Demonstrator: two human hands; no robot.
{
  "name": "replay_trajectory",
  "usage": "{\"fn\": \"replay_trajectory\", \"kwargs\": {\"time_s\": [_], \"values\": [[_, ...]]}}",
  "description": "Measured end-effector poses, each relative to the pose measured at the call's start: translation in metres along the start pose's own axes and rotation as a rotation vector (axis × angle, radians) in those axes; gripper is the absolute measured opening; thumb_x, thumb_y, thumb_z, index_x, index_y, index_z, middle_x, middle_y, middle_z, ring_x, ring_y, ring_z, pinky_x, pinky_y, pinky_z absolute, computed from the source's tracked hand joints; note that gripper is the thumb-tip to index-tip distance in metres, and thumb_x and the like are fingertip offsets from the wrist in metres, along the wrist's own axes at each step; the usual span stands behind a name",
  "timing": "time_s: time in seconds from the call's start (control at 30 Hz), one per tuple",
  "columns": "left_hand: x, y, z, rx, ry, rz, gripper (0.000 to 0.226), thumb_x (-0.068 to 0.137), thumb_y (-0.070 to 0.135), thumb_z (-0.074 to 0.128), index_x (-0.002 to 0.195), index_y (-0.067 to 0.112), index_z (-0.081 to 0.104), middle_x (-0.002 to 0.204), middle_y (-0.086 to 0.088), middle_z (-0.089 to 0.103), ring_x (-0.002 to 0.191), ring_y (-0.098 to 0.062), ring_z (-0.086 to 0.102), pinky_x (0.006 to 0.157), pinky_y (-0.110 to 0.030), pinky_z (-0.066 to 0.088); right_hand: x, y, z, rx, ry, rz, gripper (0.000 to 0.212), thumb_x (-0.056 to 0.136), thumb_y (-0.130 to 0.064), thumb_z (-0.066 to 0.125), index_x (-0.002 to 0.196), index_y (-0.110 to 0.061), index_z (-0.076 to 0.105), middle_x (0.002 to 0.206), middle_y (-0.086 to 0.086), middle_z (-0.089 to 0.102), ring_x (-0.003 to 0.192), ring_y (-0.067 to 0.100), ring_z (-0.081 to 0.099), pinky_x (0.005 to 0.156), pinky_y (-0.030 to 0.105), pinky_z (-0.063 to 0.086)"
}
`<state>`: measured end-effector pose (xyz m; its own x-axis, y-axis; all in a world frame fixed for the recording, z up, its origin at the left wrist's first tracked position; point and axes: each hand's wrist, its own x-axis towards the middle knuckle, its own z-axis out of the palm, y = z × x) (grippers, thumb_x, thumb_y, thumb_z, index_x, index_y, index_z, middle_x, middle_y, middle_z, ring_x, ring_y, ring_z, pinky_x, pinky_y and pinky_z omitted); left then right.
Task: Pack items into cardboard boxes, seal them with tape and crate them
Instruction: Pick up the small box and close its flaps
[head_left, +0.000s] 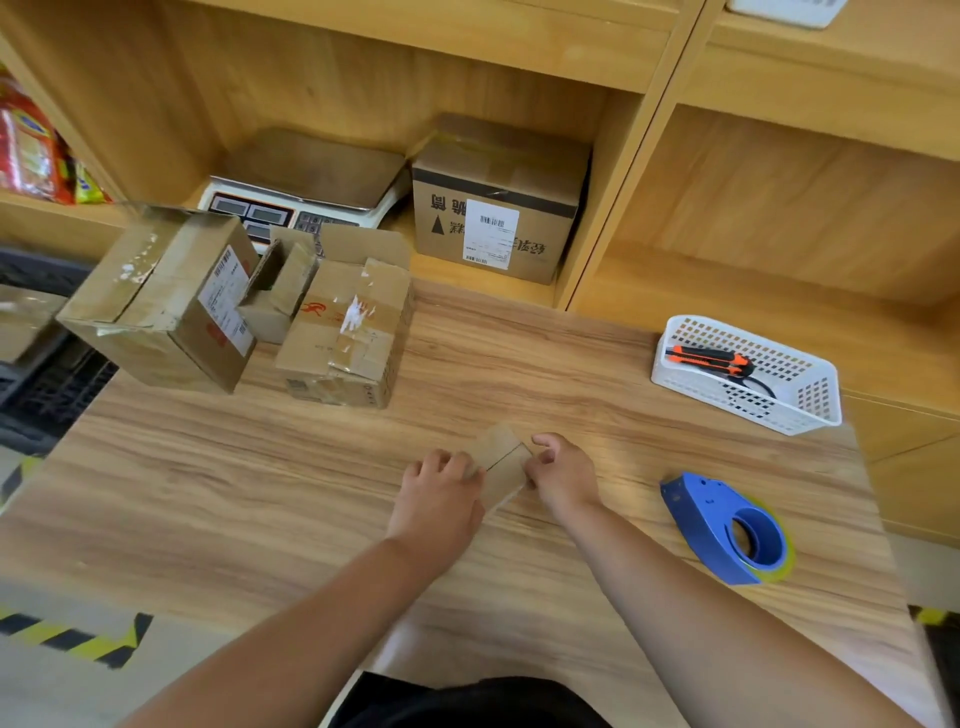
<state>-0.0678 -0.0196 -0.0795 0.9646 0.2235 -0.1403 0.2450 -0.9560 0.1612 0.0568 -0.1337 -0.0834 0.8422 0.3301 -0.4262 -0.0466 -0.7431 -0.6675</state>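
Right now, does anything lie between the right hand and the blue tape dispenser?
Nothing visible does. The right hand pinches the small cardboard box with the left hand; only bare table separates it from the tape dispenser.

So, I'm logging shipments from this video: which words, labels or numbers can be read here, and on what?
Nothing reads clearly.
Shelf box: black characters, upside down, too blurred.
Its white label: barcodes, digits too small.
Left box: shipping label, print too small.
Middle box: red mark, blurred.
Scale: displays unreadable.
Small box: no print shows.
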Motion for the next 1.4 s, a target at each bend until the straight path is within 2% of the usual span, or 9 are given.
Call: {"fn": "replay_trajectory", "kwargs": {"time_s": [0.1,0.2,0.37,0.5,0.7,0.93,1.1,1.23,1.4], "values": [[-0.003,0.016,0.001,-0.100,-0.039,-0.014,0.038,0.096,0.027,0.038,0.134,0.021,0.042,0.131,0.001,0.037,0.116,-0.024,0.033,0.090,-0.035,0.043,-0.005,0.004,-0.006,0.064,0.035,0.039,0.048,0.085,-0.014,0.064,0.131,-0.014,0.052,0.106,-0.001,0.060,0.088,0.015,0.059,0.082,0.028,0.046],[-0.002,0.026,0.006,-0.324,-0.056,-0.048,0.034,0.096,0.020,0.039,0.128,0.018,0.051,0.123,-0.001,0.039,0.110,-0.021,0.036,0.091,-0.032,0.045,-0.015,0.011,-0.011,0.144,0.008,0.017,0.052,0.083,-0.009,0.066,0.132,-0.013,0.050,0.118,0.002,0.058,0.092,0.010,0.057,0.084,0.024,0.045],[-0.002,0.046,0.012,-0.740,-0.068,-0.132,0.032,0.095,0.012,0.043,0.125,0.015,0.053,0.114,0.002,0.043,0.093,-0.008,0.047,0.075,-0.011,0.036,-0.027,0.018,-0.011,0.068,-0.009,-0.109,0.049,0.075,-0.015,0.071,0.122,-0.021,0.059,0.110,-0.007,0.059,0.104,0.011,0.057,0.087,0.023,0.045],[0.007,0.039,0.000,-0.733,0.035,-0.291,0.031,0.089,0.010,0.050,0.119,0.017,0.055,0.114,-0.001,0.049,0.089,-0.015,0.052,0.074,-0.024,0.040,-0.028,0.026,-0.010,-0.009,0.013,-0.133,0.054,0.078,-0.016,0.070,0.130,-0.019,0.054,0.118,-0.003,0.057,0.108,0.014,0.056,0.088,0.025,0.044],[0.040,0.017,-0.006,-0.560,0.018,-0.270,0.061,0.089,0.035,0.057,0.143,0.016,0.035,0.137,-0.003,0.041,0.126,-0.019,0.034,0.102,-0.032,0.033,-0.032,0.037,-0.008,-0.066,-0.014,-0.124,0.054,0.089,-0.028,0.064,0.138,-0.015,0.046,0.123,0.004,0.053,0.116,0.019,0.049,0.098,0.030,0.040],[0.059,0.020,0.000,-0.602,-0.081,-0.295,0.059,0.085,0.052,0.058,0.135,0.023,0.047,0.128,0.001,0.056,0.113,-0.018,0.054,0.087,-0.034,0.048,-0.040,0.051,-0.008,-0.125,-0.074,-0.133,0.051,0.101,-0.038,0.037,0.149,-0.031,0.022,0.147,0.007,0.033,0.135,0.024,0.030,0.113,0.031,0.022],[0.057,0.017,0.003,-0.741,-0.096,-0.343,0.055,0.081,0.044,0.061,0.132,0.027,0.048,0.122,0.005,0.053,0.115,-0.016,0.047,0.086,-0.032,0.044,-0.047,0.051,-0.012,-0.435,-0.203,-0.188,0.082,0.092,-0.053,0.047,0.150,-0.036,-0.007,0.159,0.000,0.004,0.142,0.021,0.013,0.115,0.038,0.019],[0.055,0.013,0.009,-0.838,-0.065,-0.373,0.042,0.083,0.041,0.056,0.121,0.023,0.055,0.116,0.005,0.056,0.109,-0.015,0.047,0.089,-0.034,0.042,-0.042,0.049,-0.014,-0.673,-0.194,-0.281,0.072,0.097,-0.052,0.033,0.149,-0.035,-0.014,0.159,0.002,0.005,0.141,0.024,0.017,0.113,0.038,0.020],[0.045,0.000,0.016,-0.870,-0.013,-0.478,0.024,0.085,0.032,0.061,0.106,0.024,0.053,0.101,0.008,0.056,0.088,-0.011,0.055,0.067,-0.028,0.040,-0.023,0.037,-0.022,-0.980,-0.204,-0.423,0.061,0.100,-0.050,0.019,0.147,-0.037,-0.018,0.159,0.005,0.004,0.140,0.025,0.015,0.111,0.040,0.022]]}}
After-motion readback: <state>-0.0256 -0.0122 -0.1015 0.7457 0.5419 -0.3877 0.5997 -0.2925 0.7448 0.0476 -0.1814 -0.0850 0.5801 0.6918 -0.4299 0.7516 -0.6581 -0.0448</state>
